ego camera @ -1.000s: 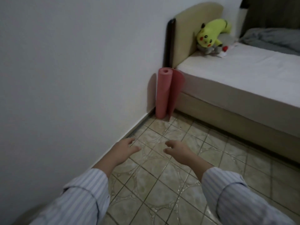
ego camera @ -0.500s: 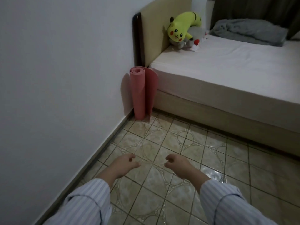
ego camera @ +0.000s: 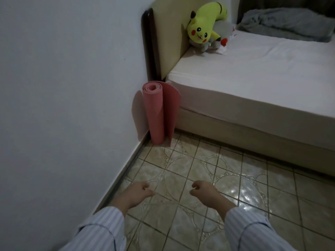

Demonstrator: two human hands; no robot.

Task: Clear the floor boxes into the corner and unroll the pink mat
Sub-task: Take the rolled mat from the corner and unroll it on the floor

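View swung right and drawn in, pink mat [ego camera: 159, 113] now larger, plush toy [ego camera: 203, 28] and grey blanket [ego camera: 286, 24] more exposed, both hands [ego camera: 137, 193] [ego camera: 205, 193] curled looser, lower in frame

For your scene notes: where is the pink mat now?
The pink mat stands rolled upright in the corner, left of centre, between the wall and the bed.

The pink mat [ego camera: 158, 113] stood upright on the tiled floor [ego camera: 181, 169], rolled, its loose outer flap open, in the corner between wall [ego camera: 63, 87] and bed [ego camera: 235, 84].
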